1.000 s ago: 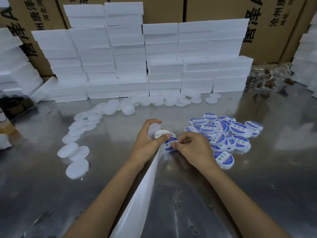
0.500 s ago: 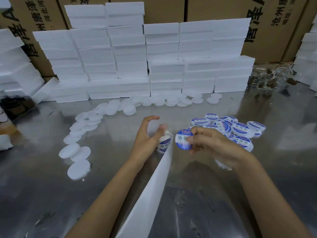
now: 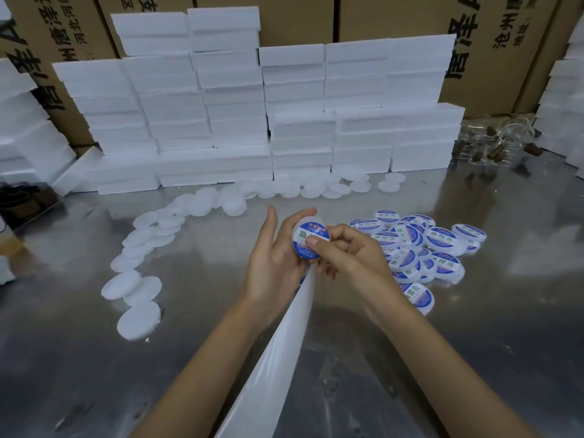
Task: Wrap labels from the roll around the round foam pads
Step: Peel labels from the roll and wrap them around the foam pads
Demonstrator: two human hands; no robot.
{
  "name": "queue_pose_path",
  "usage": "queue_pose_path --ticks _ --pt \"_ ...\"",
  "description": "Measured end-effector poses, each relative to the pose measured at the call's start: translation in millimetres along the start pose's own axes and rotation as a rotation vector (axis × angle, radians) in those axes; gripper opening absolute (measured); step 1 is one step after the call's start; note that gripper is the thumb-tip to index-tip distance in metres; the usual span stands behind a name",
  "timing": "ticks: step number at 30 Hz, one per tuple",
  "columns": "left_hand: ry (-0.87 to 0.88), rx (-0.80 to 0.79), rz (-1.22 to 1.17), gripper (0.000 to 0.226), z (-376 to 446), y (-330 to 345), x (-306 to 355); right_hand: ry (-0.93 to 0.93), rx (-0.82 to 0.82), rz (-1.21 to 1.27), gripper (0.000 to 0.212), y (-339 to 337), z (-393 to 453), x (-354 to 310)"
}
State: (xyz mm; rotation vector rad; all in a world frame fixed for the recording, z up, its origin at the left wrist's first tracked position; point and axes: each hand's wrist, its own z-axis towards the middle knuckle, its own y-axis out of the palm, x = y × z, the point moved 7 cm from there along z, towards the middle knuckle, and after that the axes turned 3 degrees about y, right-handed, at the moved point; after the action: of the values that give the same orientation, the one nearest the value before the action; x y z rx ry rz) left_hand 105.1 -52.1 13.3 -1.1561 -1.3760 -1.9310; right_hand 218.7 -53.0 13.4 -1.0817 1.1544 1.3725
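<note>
1. Many labelled pads [image 3: 442, 240] are already piled on the tabletop [image 3: 505, 311], right of the hands.
2. One foam pad [image 3: 311, 240] is cupped by the left hand [image 3: 275, 263]; its label is pressed by the right hand [image 3: 350, 257].
3. Plenty of bare pads [image 3: 139, 319] are left, with backing strip [image 3: 278, 358] trailing below.

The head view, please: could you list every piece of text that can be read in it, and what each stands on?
"助": on the round label that the right hand presses onto the pad held in the left hand; its remaining print is hidden or too small.
"助焊膏": on the labelled pads piled on the table.
"唐泽", "沧州唐": on the right cardboard box.
"河北河", "唐泽": on the left cardboard box.
Other box print: cut off or unreadable.
</note>
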Motion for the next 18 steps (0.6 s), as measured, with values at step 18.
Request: queue_pose_path --ticks 18 --pt "-0.003 0.214 0.226 0.029 5 -15 -8 -0.038 -0.030 -0.057 0.012 3 -2 -4"
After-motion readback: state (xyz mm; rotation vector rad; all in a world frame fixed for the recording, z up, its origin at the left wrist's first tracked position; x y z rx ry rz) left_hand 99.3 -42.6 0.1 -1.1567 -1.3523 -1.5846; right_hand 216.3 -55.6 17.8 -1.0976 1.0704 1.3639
